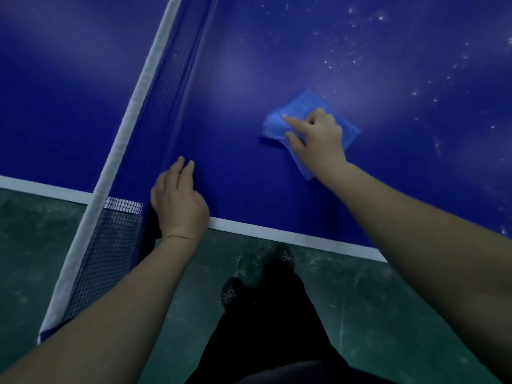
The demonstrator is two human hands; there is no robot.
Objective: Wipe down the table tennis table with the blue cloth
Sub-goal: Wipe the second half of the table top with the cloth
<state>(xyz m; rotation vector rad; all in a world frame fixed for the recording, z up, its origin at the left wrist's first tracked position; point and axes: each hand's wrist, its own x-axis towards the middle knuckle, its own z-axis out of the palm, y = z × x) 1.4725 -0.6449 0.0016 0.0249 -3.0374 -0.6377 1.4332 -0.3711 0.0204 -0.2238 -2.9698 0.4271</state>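
Beside the net at the near edge of a blue table-tennis bench, a person leans in w/ both arms out. R hand presses the blue cloth to the surface, well inside the white edge line. Its forefinger and thumb lie stretched across the fabric while the other fingers curl into it, a hold that prob. keeps the folded cloth from slipping when pushed. L hand holds nothing: its fingers lie straight and close together, palm down on the bench just beside the foot of the net, wrist over the edge line, apparently a prop for body weight during the reach. The cloth sits btwn the net and a spread of white specks on the far R part of the surface. The area nearer the net looks free of them, so the wipe seems partway done, w/ the speckled patch the likely next stretch. Below, dark shoes stand on a scuffed green floor.
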